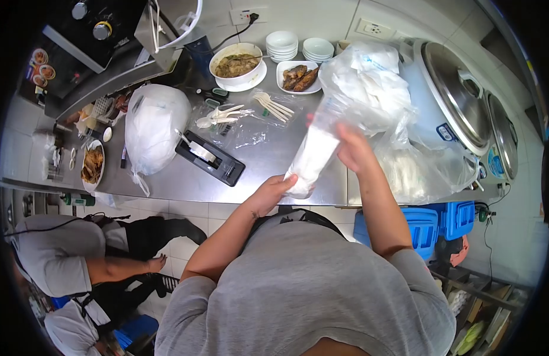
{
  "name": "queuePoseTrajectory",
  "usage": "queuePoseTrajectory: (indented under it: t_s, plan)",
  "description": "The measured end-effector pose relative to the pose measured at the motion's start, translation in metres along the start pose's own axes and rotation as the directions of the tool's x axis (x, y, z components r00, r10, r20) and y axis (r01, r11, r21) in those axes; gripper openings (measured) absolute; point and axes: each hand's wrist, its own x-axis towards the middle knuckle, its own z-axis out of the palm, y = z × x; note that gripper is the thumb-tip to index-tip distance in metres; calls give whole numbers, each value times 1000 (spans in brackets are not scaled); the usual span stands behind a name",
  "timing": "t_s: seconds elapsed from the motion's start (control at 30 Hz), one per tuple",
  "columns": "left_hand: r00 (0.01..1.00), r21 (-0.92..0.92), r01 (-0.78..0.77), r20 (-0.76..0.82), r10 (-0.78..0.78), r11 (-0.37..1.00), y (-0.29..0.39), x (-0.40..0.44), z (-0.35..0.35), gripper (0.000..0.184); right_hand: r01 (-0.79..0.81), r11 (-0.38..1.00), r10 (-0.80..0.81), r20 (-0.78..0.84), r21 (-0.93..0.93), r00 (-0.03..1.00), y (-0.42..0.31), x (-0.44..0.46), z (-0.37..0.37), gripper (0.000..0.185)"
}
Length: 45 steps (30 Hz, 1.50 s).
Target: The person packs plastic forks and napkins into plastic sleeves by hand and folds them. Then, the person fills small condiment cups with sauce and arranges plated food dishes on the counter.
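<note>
Over the front edge of the steel counter (268,178), a white packet in clear plastic (312,155) is held at a slant. My left hand (273,193) grips its lower end, thumb on top. At its upper right is my right hand (353,148), closed around the loose clear plastic, fingertips blurred by motion. A black tape dispenser (210,158) lies left of the packet. Behind it are wooden forks (274,107) and wooden spoons and forks (224,114) on clear plastic. To the right sits a large clear bag of white packets (369,83).
A filled white plastic bag (156,127) stands at left. Along the back are a food bowl (236,64), a fish plate (298,77) and stacked bowls (281,44). Large lidded cookers (455,89) stand right, blue bins (420,228) below. Two people (58,249) are at lower left.
</note>
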Motion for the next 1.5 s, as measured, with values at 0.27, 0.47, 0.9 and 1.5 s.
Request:
queuePoseTrajectory:
  t_s: [0.27, 0.47, 0.9, 1.5]
  plan:
    - [906, -616, 255, 421, 38, 745, 36, -33, 10, 84, 344, 451, -304, 221, -823, 927, -18, -38, 105, 17]
    - [974, -452, 63, 222, 44, 890, 64, -52, -2, 52, 547, 332, -238, 492, -769, 837, 12, -71, 130, 21]
    - [970, -422, -211, 24, 243, 882, 80, -100, -46, 42, 10, 886, -194, -352, -463, 916, 56, -44, 205, 12]
    - [811, -13, -554, -236, 536, 832, 77, -129, -105, 31, 27, 961, -160, -479, -274, 863, 114, 14, 266, 18]
